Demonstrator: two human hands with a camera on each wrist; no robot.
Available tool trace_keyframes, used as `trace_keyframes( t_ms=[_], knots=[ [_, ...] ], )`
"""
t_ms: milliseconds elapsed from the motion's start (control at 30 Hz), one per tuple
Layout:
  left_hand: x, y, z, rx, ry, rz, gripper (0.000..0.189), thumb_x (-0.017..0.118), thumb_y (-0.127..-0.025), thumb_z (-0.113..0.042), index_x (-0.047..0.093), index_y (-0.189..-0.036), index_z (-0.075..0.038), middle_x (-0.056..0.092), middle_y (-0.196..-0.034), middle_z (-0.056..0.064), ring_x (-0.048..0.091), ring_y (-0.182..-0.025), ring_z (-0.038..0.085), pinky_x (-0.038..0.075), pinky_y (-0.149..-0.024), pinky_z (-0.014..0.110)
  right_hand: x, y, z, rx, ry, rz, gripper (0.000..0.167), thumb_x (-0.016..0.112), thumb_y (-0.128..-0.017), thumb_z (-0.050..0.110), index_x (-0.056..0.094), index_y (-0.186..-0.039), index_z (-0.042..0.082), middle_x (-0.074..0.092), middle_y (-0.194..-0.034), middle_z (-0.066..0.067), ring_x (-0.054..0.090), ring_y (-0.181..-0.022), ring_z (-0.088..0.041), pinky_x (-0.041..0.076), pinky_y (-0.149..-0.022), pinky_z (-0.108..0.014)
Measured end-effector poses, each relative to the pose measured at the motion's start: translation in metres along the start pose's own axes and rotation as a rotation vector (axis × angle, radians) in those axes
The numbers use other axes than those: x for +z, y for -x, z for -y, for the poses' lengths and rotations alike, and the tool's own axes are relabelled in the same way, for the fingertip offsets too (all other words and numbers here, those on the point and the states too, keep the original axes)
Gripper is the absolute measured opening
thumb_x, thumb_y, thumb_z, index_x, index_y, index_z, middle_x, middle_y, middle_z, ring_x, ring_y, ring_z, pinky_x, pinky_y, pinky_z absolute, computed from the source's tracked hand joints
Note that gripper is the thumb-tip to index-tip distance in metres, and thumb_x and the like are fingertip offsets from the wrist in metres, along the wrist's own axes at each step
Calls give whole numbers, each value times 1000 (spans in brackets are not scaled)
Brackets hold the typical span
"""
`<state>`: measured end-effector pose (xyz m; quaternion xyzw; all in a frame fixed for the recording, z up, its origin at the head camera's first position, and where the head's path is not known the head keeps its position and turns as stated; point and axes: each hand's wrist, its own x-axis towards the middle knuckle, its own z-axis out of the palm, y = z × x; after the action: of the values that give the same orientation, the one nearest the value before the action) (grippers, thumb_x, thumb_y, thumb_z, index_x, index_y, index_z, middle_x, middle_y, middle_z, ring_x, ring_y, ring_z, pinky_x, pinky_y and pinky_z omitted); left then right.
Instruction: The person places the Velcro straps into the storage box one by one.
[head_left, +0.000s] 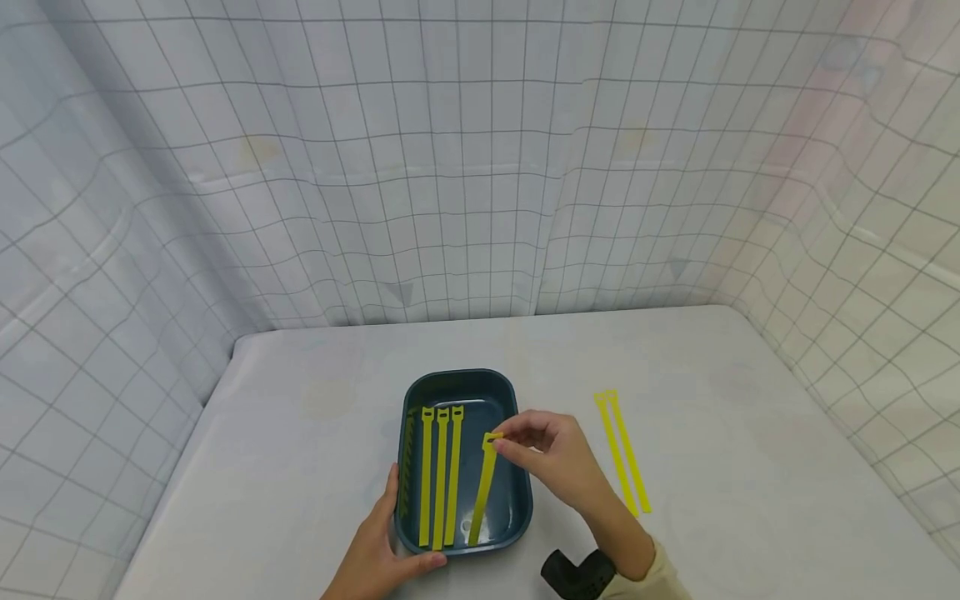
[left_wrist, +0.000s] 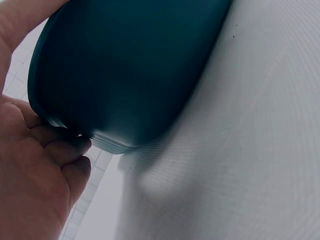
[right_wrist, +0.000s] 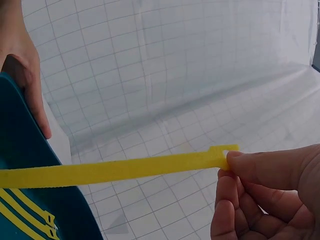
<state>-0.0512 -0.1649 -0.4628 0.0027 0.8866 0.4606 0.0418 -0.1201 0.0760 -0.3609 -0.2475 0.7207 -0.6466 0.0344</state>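
Note:
A dark teal tray point(head_left: 459, 384) sits on the white table in the head view. Three yellow hook-and-loop cable ties lie side by side in its left half, among them the leftmost tie point(head_left: 425, 483). My left hand point(head_left: 378, 546) grips the tray at its near left corner, thumb at the near rim. In the left wrist view its fingers point(left_wrist: 67, 150) curl at the rim's underside. Thumb and fingers of my right hand point(head_left: 558, 458) pinch another yellow cable tie point(head_left: 483, 492) by its slotted head. That tie hangs over the tray's right half, tail pointing toward the near side.
Two more yellow cable ties lie close together on the table right of the tray, one being the right-hand tie point(head_left: 631, 451). White cloth with a grid pattern point(head_left: 465, 208) encloses the table at the back and both sides. A black device point(head_left: 577, 575) is on the right wrist.

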Motion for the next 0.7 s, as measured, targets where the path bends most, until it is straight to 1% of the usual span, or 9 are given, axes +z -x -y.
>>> trace_keyframes(
  t_ms=[167,300,400,467,633,700],
  knots=[
    [0,1,-1,-12,1,3,126,80,-60,-52,3,-147,-4,12,-151,15,17,-134,34,23,-101,53,2,-1,-8,-11,9,24,12,67,-84,7,67,-93,-2,66,-84,-9,59,-72,-17,52,-65,-26],
    [1,1,-2,-26,1,-4,127,80,-59,-54,2,-148,-7,12,-151,11,17,-135,33,22,-101,52,3,-1,-11,8,19,21,14,67,-84,8,67,-93,-2,66,-85,-9,59,-71,-16,52,-64,-24],
    [1,1,-2,-17,5,-11,126,80,-59,-54,2,-148,-8,12,-151,11,17,-135,34,22,-101,53,3,-3,-14,29,20,18,15,67,-84,8,67,-94,-3,66,-86,-10,59,-72,-16,52,-65,-24],
    [1,1,-2,-22,6,-14,127,80,-59,-55,2,-148,-9,12,-152,9,17,-135,32,22,-101,52,3,-5,-17,35,24,17,16,67,-84,8,67,-95,-4,66,-86,-11,59,-72,-17,52,-65,-24],
    [1,0,0,-22,7,-13,127,80,-58,-55,3,-148,-8,11,-152,8,16,-135,30,22,-102,50,4,-12,-21,85,42,4,15,67,-84,8,67,-94,-3,66,-87,-10,59,-73,-17,51,-66,-23],
    [1,0,0,-13,7,-11,127,80,-59,-54,3,-148,-7,11,-152,10,16,-135,31,22,-102,50,5,-15,-18,86,56,-1,13,66,-84,5,66,-93,-5,66,-86,-11,58,-71,-16,51,-64,-23]
  ],
)
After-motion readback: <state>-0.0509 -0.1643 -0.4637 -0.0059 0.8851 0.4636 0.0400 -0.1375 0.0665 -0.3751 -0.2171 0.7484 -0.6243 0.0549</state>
